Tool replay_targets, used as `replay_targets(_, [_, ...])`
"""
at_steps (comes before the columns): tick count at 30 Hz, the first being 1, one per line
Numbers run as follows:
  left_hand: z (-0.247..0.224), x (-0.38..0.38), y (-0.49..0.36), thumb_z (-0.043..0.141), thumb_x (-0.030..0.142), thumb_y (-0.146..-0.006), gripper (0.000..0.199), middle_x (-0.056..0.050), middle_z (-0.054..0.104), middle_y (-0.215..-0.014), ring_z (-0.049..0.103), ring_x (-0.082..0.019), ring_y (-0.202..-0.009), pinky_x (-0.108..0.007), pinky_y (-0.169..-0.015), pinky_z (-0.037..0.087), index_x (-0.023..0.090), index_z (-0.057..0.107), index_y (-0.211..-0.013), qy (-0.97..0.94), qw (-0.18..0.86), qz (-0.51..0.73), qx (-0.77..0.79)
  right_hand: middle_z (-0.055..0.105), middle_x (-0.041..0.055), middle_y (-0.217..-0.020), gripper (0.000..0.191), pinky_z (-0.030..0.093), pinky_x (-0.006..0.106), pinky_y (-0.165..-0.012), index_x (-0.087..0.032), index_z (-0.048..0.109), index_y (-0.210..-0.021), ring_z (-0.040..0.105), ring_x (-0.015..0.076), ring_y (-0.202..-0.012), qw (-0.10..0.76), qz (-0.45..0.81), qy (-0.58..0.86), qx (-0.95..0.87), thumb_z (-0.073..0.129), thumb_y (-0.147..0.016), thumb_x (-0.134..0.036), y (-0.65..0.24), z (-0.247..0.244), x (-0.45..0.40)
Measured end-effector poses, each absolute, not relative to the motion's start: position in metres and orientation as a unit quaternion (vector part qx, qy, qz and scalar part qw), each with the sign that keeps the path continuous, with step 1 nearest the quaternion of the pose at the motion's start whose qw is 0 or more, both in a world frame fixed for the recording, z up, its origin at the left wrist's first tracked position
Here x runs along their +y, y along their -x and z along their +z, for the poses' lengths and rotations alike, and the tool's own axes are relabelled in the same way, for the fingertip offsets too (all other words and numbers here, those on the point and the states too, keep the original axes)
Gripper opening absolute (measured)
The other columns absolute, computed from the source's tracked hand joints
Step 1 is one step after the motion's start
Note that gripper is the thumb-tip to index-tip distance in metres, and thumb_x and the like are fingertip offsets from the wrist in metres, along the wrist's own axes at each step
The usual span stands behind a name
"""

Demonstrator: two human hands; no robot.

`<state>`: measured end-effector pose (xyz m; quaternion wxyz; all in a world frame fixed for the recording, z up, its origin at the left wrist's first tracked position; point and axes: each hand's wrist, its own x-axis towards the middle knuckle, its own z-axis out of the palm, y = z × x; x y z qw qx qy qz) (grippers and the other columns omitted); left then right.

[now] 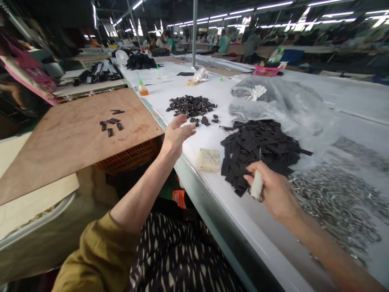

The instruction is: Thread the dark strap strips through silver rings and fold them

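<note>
Left hand (178, 136) is hanging open above the white-covered table, fingers spread and holding nothing. Off to its left, a few black pieces (110, 125) are lying on a plywood board (69, 142), which is resting on an orange plastic crate (127, 159). Just ahead of the fingers, a small heap of black pieces (191, 106) is sitting on the table (212, 91), with several loose ones beside it, while a whitish foam block (208, 159) is lying just right of the palm. Most of the material remains in heaps, with only those few pieces set apart on the board. Further right, a much larger pile of black strips (258, 152) is spreading just beyond the right hand (275, 188), which is curling shut around a white wrapped roll (257, 185) with a thin metal pin (260, 155) standing up from it. Past that hand, a mass of small metal hooks (337, 207) is covering the table.
</note>
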<state>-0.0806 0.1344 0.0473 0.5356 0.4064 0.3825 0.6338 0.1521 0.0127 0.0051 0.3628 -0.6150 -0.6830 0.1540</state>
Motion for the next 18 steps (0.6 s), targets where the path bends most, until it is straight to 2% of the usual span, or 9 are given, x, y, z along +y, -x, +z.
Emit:
replay_targets(2, [0.044, 0.110, 0.067, 0.065, 0.020, -0.067, 0.021, -0.007, 0.063, -0.089, 0.062, -0.014, -0.071, -0.027, -0.068, 0.050, 0.011, 0.062, -0.085, -0.454, 0.548, 0.595, 0.373, 0.064, 0.0057, -0.076, 0.008, 0.041, 0.034, -0.067, -0.020, 0.060, -0.085, 0.057, 0.0218, -0.075, 0.293, 0.065, 0.590, -0.750, 0.054, -0.078, -0.021, -0.150, 0.003, 0.016])
replay_targets(4, [0.038, 0.081, 0.055, 0.062, 0.024, -0.070, 0.015, -0.006, 0.064, -0.077, 0.061, -0.013, -0.064, -0.024, -0.062, 0.048, 0.011, 0.064, -0.076, -0.475, 0.565, 0.554, 0.385, 0.066, 0.0099, -0.091, 0.013, 0.041, 0.038, -0.077, -0.019, 0.060, -0.087, 0.058, 0.0256, -0.092, 0.226, -0.001, 0.552, -0.803, 0.050, -0.080, -0.013, -0.149, 0.003, 0.019])
replay_targets(6, [0.031, 0.055, 0.046, 0.060, 0.024, -0.071, 0.014, -0.004, 0.063, -0.066, 0.058, -0.012, -0.059, -0.024, -0.060, 0.047, 0.011, 0.065, -0.074, -0.474, 0.598, 0.513, 0.393, 0.066, 0.0108, -0.103, 0.022, 0.040, 0.038, -0.082, -0.018, 0.059, -0.090, 0.055, 0.0265, -0.104, 0.182, -0.029, 0.519, -0.834, 0.045, -0.079, -0.005, -0.149, 0.001, 0.023])
replay_targets(8, [0.023, 0.035, 0.039, 0.059, 0.021, -0.072, 0.012, -0.005, 0.064, -0.065, 0.057, -0.012, -0.057, -0.023, -0.058, 0.046, 0.011, 0.066, -0.071, -0.468, 0.624, 0.480, 0.402, 0.064, 0.0109, -0.109, 0.029, 0.039, 0.038, -0.086, -0.017, 0.058, -0.095, 0.051, 0.0265, -0.112, 0.148, -0.049, 0.498, -0.853, 0.042, -0.077, 0.000, -0.148, 0.000, 0.025])
replay_targets(10, [0.016, 0.023, 0.036, 0.058, 0.021, -0.072, 0.012, -0.005, 0.064, -0.064, 0.057, -0.012, -0.056, -0.023, -0.058, 0.045, 0.012, 0.067, -0.071, -0.460, 0.640, 0.461, 0.409, 0.065, 0.0116, -0.107, 0.031, 0.039, 0.037, -0.085, -0.016, 0.057, -0.097, 0.053, 0.0255, -0.109, 0.111, -0.079, 0.480, -0.867, 0.041, -0.077, 0.000, -0.148, -0.002, 0.027])
replay_targets(12, [0.011, 0.015, 0.034, 0.058, 0.021, -0.072, 0.013, -0.004, 0.063, -0.061, 0.056, -0.011, -0.056, -0.023, -0.059, 0.045, 0.012, 0.067, -0.070, -0.454, 0.649, 0.447, 0.417, 0.067, 0.0109, -0.098, 0.027, 0.040, 0.034, -0.080, -0.016, 0.056, -0.094, 0.057, 0.0234, -0.099, 0.094, -0.087, 0.476, -0.870, 0.041, -0.077, -0.002, -0.147, -0.001, 0.027])
replay_targets(15, [0.006, 0.005, 0.032, 0.059, 0.022, -0.072, 0.014, -0.004, 0.062, -0.059, 0.056, -0.012, -0.055, -0.023, -0.059, 0.044, 0.012, 0.067, -0.069, -0.441, 0.657, 0.439, 0.425, 0.066, 0.0080, -0.083, 0.023, 0.039, 0.031, -0.075, -0.017, 0.056, -0.088, 0.058, 0.0209, -0.084, 0.090, -0.082, 0.476, -0.871, 0.042, -0.077, -0.002, -0.145, 0.003, 0.026])
replay_targets(18, [0.002, -0.002, 0.030, 0.058, 0.021, -0.073, 0.014, -0.005, 0.062, -0.058, 0.055, -0.012, -0.054, -0.023, -0.059, 0.044, 0.011, 0.067, -0.069, -0.426, 0.667, 0.431, 0.434, 0.064, 0.0078, -0.077, 0.025, 0.037, 0.031, -0.073, -0.017, 0.058, -0.085, 0.057, 0.0206, -0.079, 0.097, -0.080, 0.474, -0.872, 0.042, -0.075, 0.000, -0.144, 0.005, 0.025])
